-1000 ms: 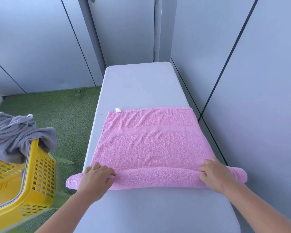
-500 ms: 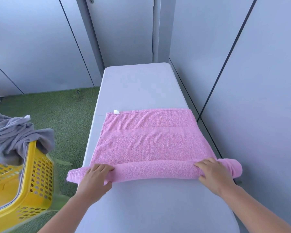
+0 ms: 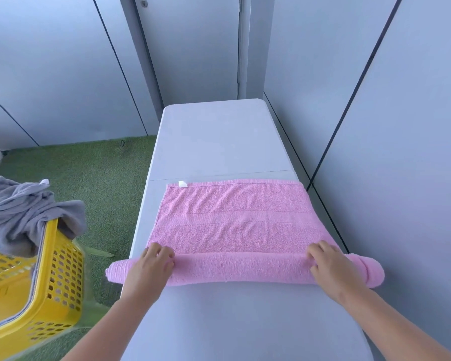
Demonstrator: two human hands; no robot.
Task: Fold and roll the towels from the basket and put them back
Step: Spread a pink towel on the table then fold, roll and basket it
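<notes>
A pink towel (image 3: pixel 235 217) lies folded across the white table (image 3: pixel 214 142), its near part wound into a thick roll whose ends stick out past both table edges. My left hand (image 3: pixel 151 264) rests on the roll near its left end, fingers curled over the top. On the roll's right end sits my right hand (image 3: pixel 328 264), gripping the same way. The flat part of the towel stretches away from me, with a small white tag at its far left corner. A yellow basket (image 3: pixel 55 277) stands low at the left with a grey towel (image 3: pixel 24 212) heaped over its rim.
Grey wall panels close in right beside the table's right edge and behind its far end. Green artificial turf (image 3: pixel 89 173) covers the floor to the left between table and basket.
Both hands have pushed the roll away from me, so it is thicker and the flat part of the towel is shorter.
</notes>
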